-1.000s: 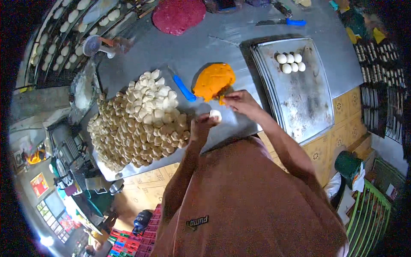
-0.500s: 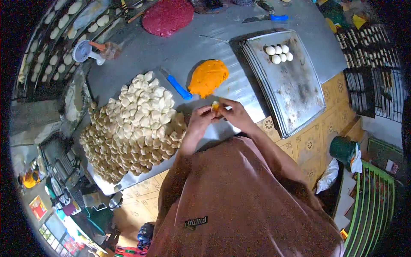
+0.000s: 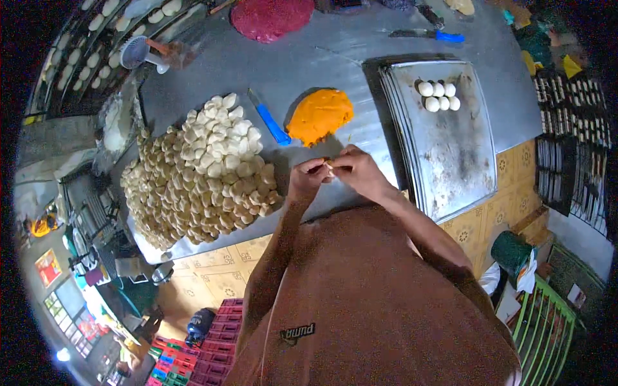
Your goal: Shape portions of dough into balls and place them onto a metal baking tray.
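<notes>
My left hand and my right hand meet at the front of the steel table, fingers closed on a small dough piece, mostly hidden between them. Just beyond them lies a lump of orange filling, with a blue-handled knife to its left. A large heap of pale dough pieces covers the table's left part. To my right, six white dough balls sit on the top sheet of stacked metal trays.
A maroon dough mass, another knife and a small fan lie toward the back. Racks of trays stand left and right. Plastic crates and a green bin are on the floor.
My right hand has moved from the orange filling down to my left hand. The orange bit visible between the fingers half a second ago is now mostly hidden.
</notes>
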A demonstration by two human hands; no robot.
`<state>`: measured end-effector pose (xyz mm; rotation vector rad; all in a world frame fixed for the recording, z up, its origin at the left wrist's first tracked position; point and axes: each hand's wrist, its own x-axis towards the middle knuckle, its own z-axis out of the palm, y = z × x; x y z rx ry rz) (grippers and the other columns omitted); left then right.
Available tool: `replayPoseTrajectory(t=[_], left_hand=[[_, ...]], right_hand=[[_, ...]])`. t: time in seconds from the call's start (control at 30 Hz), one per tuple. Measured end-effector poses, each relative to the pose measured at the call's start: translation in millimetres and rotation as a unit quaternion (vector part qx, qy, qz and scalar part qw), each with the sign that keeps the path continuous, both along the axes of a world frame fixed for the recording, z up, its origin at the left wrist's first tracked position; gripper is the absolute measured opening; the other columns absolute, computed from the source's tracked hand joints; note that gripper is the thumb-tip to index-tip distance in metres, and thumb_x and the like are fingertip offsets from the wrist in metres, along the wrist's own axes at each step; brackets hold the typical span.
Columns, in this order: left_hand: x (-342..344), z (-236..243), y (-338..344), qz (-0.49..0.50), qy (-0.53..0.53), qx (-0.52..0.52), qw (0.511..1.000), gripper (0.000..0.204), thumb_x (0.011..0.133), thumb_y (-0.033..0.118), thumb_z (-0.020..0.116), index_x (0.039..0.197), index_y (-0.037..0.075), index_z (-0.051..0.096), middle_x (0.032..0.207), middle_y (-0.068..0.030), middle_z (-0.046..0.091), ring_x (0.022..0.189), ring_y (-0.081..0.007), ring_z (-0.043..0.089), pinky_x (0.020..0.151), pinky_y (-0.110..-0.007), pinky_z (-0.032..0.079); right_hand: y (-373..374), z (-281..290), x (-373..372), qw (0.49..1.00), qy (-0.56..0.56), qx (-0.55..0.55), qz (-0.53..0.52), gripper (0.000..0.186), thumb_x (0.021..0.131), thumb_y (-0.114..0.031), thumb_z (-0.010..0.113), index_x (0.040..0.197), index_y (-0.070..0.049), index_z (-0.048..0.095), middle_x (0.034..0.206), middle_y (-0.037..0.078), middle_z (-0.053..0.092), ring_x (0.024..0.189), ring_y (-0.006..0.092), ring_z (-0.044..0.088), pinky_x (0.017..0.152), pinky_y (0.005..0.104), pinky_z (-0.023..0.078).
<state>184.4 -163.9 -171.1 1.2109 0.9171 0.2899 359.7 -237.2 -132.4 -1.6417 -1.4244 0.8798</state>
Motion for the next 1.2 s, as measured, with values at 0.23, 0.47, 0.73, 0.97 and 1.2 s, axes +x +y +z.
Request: replayPoseTrajectory(t=[0.23, 0.47, 0.73, 0.97, 1.2], left_hand=[[6.1, -1.7, -15.9, 0.009, 0.004, 0.064, 0.998, 0.014, 0.093, 0.012, 0.064, 0.1, 0.0, 0.069, 0.077, -0.0101, 0.066, 0.072, -0.0118, 0.06, 0.066, -0.029, 0.051], [8.1, -1.4, 0.2, -0.096, -0.015, 0.321, 0.942, 0.028, 0.09, 0.019, 0.07, 0.113, 0.003, 0.069, 0.093, -0.0151, 0.073, 0.082, -0.027, 0.07, 0.075, -0.037, 0.055], [0.4, 22.2, -34.8, -0.22, 0.112, 0.385, 0.889, 0.061, 0.091, 0.02, 0.067, 0.147, 0.01, 0.044, 0.108, -0.0171, 0.068, 0.091, -0.0359, 0.067, 0.078, -0.044, 0.054], [5.2, -3.2, -23.2, -0.072, 0.063, 0.38, 0.92, 0.053, 0.089, 0.016, 0.072, 0.138, 0.007, 0.055, 0.104, -0.0143, 0.072, 0.084, -0.0333, 0.069, 0.078, -0.042, 0.055], [29.4, -10.2, -13.3, 0.068, 0.009, -0.029, 0.997, 0.053, 0.087, 0.007, 0.076, 0.136, 0.003, 0.055, 0.098, -0.0047, 0.072, 0.089, -0.0112, 0.066, 0.081, -0.028, 0.055]], right_hand=[[-8.0, -16.7, 12.9, 0.992, -0.014, -0.112, 0.06, 0.015, 0.08, -0.006, 0.075, 0.095, -0.004, 0.073, 0.088, 0.016, 0.065, 0.082, 0.0317, 0.064, 0.073, 0.0404, 0.052], [-23.4, -22.6, 5.5, 0.984, 0.034, -0.158, -0.074, 0.017, 0.082, -0.015, 0.074, 0.094, -0.003, 0.071, 0.084, 0.02, 0.065, 0.076, 0.0364, 0.065, 0.069, 0.0429, 0.051], [-38.6, -19.9, -9.3, 0.978, -0.026, -0.161, -0.13, 0.021, 0.082, -0.017, 0.065, 0.09, 0.002, 0.066, 0.079, 0.022, 0.067, 0.063, 0.0282, 0.062, 0.062, 0.039, 0.049], [-30.9, -30.2, -12.8, 0.977, 0.077, -0.132, -0.147, 0.019, 0.076, -0.006, 0.062, 0.092, 0.002, 0.067, 0.083, 0.019, 0.065, 0.073, 0.0231, 0.064, 0.067, 0.035, 0.05], [-47.0, -6.6, 2.5, 0.937, 0.196, -0.164, -0.237, 0.036, 0.097, -0.007, 0.062, 0.132, 0.003, 0.056, 0.103, 0.011, 0.068, 0.088, 0.013, 0.063, 0.078, 0.0262, 0.052]])
